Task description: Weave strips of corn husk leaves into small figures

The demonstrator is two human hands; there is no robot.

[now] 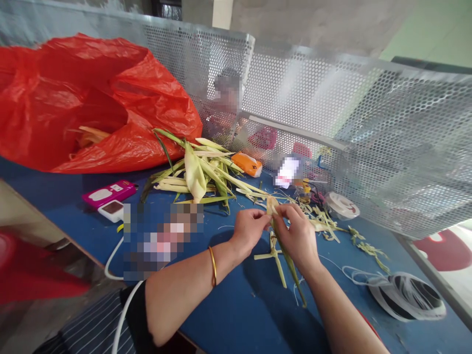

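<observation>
Above the blue table, my left hand (250,230) and my right hand (298,237) meet, both closed in a pinch on a corn husk (272,203). Its pale top sticks up between my fingertips, and a green strip (293,273) trails down below my right hand. A small cross-shaped husk piece (273,253) shows just under my hands; whether it joins the held husk I cannot tell. A pile of husk leaves (206,172) lies beyond my left hand. Shredded husk strips (324,221) are scattered past my right hand.
A large red plastic bag (158,98) stands at the back left. A purple power bank (109,193), an orange tissue pack (246,163), a lit phone (287,172), a white tape roll (342,205) and a string spool (407,297) lie around. A perforated metal screen (295,93) borders the table.
</observation>
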